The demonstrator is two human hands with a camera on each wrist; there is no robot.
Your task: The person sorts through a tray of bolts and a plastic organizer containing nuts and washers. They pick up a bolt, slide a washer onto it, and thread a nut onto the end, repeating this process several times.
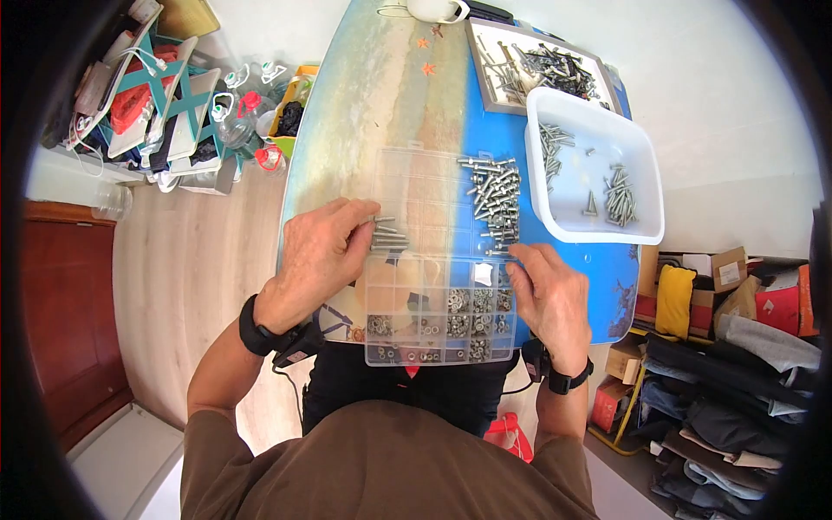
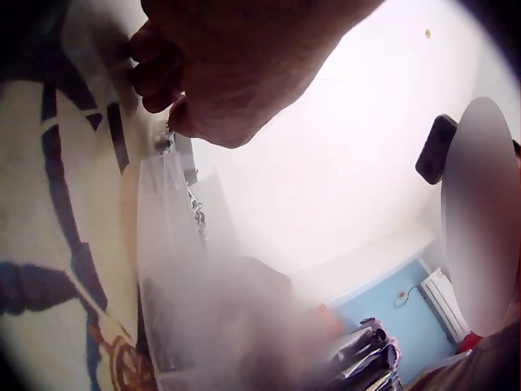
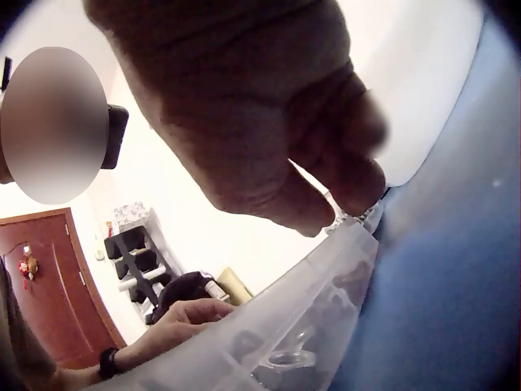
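A clear divided organizer box (image 1: 440,354) lies open, with nuts and washers in its near compartments. On its lid, a small row of screws (image 1: 389,238) lies at the left and a larger pile of screws (image 1: 496,198) at the right. My left hand (image 1: 316,256) pinches the end of a screw between thumb and fingers beside the small row. The right hand (image 1: 552,295) is at the near end of the large pile, a screw end between its thumb and index fingertip. In the right wrist view the right hand (image 3: 252,114) hangs over the box wall (image 3: 269,326).
A white plastic tub (image 1: 650,236) with loose screws stands at the right, beyond my right hand. Behind it lies a shallow tray (image 1: 500,97) of dark and silver screws. A white mug (image 1: 433,10) is at the far edge. Bottles and shelving stand left of the table.
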